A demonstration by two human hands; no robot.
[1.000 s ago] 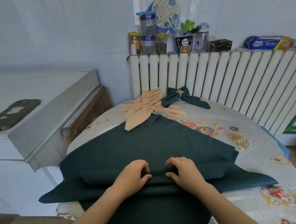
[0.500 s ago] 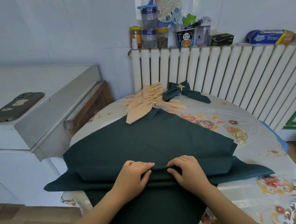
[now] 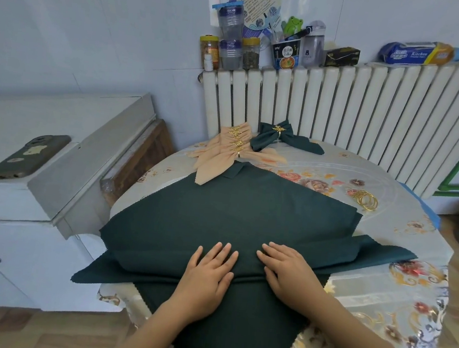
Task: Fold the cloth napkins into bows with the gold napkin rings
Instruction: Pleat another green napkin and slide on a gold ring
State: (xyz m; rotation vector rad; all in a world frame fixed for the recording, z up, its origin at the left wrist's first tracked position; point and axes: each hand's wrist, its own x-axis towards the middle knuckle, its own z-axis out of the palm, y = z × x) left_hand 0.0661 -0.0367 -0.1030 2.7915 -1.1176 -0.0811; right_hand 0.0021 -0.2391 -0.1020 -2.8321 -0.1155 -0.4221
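Note:
A dark green cloth napkin (image 3: 247,212) lies spread across the round table, with a folded band along its near side. My left hand (image 3: 210,268) lies flat on that fold, fingers straight. Just to its right, my right hand (image 3: 286,267) also presses flat on the fold. More green cloth (image 3: 223,329) hangs over the table's near edge. At the back lie several peach bows (image 3: 233,151) with gold rings and one green bow (image 3: 280,135) with a gold ring. Loose gold napkin rings (image 3: 366,199) sit at the right.
The table (image 3: 398,279) has a floral plastic cover. A white radiator (image 3: 356,116) stands behind it, its top holding jars (image 3: 230,46), a cup and boxes. A white cabinet (image 3: 37,182) at the left carries a phone (image 3: 27,157).
Both hands had curled fingers pinching the green fold; now their fingers are straight and lie flat on it. The camera has tilted down a little.

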